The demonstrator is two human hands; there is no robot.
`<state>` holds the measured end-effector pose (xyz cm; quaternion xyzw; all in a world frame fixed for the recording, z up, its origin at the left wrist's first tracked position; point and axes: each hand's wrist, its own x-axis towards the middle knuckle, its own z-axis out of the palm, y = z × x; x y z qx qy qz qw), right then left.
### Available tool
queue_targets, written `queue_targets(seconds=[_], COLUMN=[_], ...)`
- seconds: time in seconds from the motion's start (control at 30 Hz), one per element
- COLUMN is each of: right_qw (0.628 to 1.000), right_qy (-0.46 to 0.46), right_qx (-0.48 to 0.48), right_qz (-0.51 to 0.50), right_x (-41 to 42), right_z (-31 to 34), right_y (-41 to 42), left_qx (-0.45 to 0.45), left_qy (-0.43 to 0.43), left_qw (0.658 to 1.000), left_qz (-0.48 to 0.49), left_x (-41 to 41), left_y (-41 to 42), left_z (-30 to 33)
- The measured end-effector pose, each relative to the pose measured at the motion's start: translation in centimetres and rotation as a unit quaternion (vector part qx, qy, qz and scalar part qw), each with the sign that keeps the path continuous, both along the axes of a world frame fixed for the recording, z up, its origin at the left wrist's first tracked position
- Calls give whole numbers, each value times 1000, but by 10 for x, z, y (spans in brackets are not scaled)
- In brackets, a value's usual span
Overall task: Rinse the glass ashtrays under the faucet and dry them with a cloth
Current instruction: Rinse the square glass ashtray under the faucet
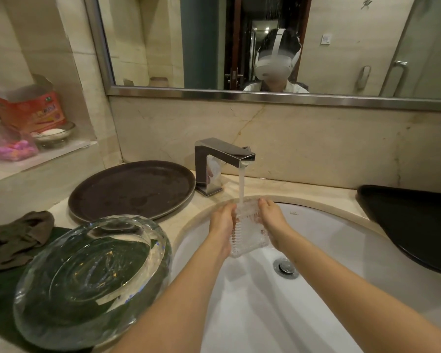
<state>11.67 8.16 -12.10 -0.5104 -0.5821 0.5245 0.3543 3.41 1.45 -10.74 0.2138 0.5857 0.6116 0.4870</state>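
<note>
A square ribbed glass ashtray (248, 234) is held tilted over the white sink (341, 240), under the stream running from the chrome faucet (223, 159). My left hand (223, 220) grips its left side and my right hand (271, 221) grips its right side. Water strikes the ashtray's upper edge. A large round glass ashtray (92, 273) rests on the counter at the left, on a dark green mat. A crumpled grey-brown cloth (15, 238) lies beside it at the far left.
A round dark tray (131, 189) lies on the counter left of the faucet. A black tray (415, 225) overhangs the sink's right side. The left wall niche holds an orange box (27, 108), a soap dish and a pink bag. The drain (285, 268) sits below the hands.
</note>
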Motion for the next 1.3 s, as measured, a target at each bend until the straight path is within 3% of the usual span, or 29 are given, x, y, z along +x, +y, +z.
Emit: queue_targets(seconds=[0.13, 0.4, 0.47, 0.6, 0.73, 0.87, 0.97, 1.03, 1.2, 1.23, 1.3], right_qw=[999, 993, 997, 992, 981, 985, 984, 984, 980, 975, 968], right_qy=[29, -31, -5, 84, 8, -17, -19, -38, -68, -85, -100], right_qx=[-20, 24, 19, -2, 3, 31, 42, 42, 51, 55, 58], right_qz=[-14, -109, -73, 92, 191, 171, 175, 170, 180, 196, 221], right_x=[-8, -14, -14, 1, 16, 22, 32, 41, 46, 44, 39], right_z=[-6, 6, 2, -6, -5, -2, -5, -2, 12, 14, 18], right_y=[-9, 5, 4, 2, 10, 8, 7, 7, 6, 5, 4], left_qx=[2, 30, 23, 1, 31, 23, 7, -28, -78, -88, -79], left_qy=[38, 23, 24, -15, -94, -86, -26, 67, 351, 364, 304], left_qw=[999, 999, 999, 998, 994, 995, 999, 997, 932, 925, 945], left_qz=[-4, 17, 28, 60, 53, 45, 25, -3, -51, -68, -94], left_x=[3, 4, 2, -3, -3, -3, -3, -3, -4, -4, -4], left_y=[2, 2, 2, 2, 0, -1, 2, 3, 1, -1, 0], left_z=[-4, 1, 1, -3, -1, -1, -5, -9, -14, -14, -14])
